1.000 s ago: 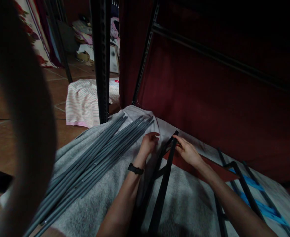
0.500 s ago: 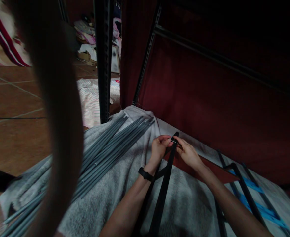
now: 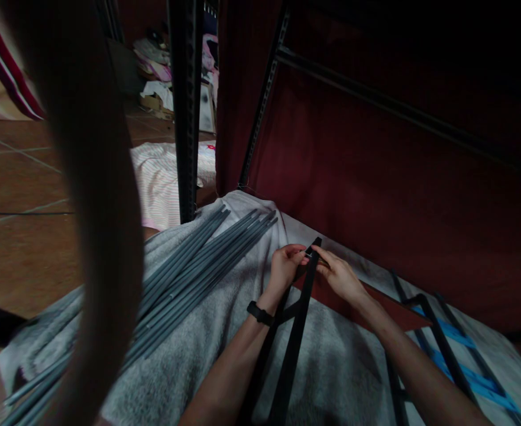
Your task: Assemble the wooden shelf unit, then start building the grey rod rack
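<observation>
A black metal frame piece (image 3: 296, 331) lies lengthwise on a grey towel (image 3: 207, 331), its far end near the dark red fabric wall. My left hand (image 3: 285, 267) and my right hand (image 3: 340, 276) meet at that far end, fingers pinched together around it; a small part between the fingertips is too dark to make out. A black watch sits on my left wrist. A bundle of several grey metal rods (image 3: 184, 278) lies on the towel to the left of my left hand.
A blurred curved shape (image 3: 96, 236) blocks the left foreground. A black perforated upright post (image 3: 184, 112) stands behind the rods. More black frame parts with blue straps (image 3: 455, 349) lie at right. A striped cloth (image 3: 160, 180) and clutter sit on the tiled floor beyond.
My left hand moved right from the rods' ends to the frame's tip, joining my right hand there. The blurred shape on the left shifted rightwards.
</observation>
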`<state>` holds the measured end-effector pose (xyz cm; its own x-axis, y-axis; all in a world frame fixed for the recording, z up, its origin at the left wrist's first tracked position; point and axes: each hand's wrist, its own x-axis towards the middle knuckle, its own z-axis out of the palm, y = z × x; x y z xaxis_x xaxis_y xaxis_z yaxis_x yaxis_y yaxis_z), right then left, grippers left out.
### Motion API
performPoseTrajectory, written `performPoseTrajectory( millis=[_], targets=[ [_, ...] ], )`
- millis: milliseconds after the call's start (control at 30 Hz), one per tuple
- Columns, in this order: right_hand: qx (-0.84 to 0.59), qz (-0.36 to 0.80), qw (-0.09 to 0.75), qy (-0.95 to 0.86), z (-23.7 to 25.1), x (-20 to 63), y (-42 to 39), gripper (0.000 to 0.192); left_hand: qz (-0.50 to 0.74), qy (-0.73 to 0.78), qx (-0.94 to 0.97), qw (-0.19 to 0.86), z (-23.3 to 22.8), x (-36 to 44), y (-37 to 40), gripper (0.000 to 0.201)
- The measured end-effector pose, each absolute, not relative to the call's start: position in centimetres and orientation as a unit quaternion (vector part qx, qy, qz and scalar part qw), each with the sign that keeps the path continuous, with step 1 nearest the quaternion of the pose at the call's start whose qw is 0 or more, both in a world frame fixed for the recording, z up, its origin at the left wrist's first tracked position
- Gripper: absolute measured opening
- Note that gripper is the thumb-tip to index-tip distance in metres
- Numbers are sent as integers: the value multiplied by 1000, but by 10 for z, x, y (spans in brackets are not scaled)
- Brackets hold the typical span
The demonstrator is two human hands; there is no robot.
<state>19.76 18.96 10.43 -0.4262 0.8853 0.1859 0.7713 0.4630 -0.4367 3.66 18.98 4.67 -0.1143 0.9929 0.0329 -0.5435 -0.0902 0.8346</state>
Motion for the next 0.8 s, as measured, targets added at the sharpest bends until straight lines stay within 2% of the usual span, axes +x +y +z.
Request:
performPoseTrajectory(
  millis=[233, 600, 733, 800],
  targets=[
    [-498, 161, 208, -827, 105, 199, 192, 50, 645, 335, 330, 603, 46, 36, 187, 18],
    [-507, 174, 221, -815, 107, 195, 190, 49, 649, 351, 377, 560, 45, 45, 186, 17],
    [-520, 189, 234, -799, 106, 196, 187, 54, 647, 358, 390, 549, 39, 49, 189, 21],
    [-551, 166, 239, -783, 106, 197, 185, 48, 641, 352, 387, 561, 37, 50, 190, 22]
  ],
)
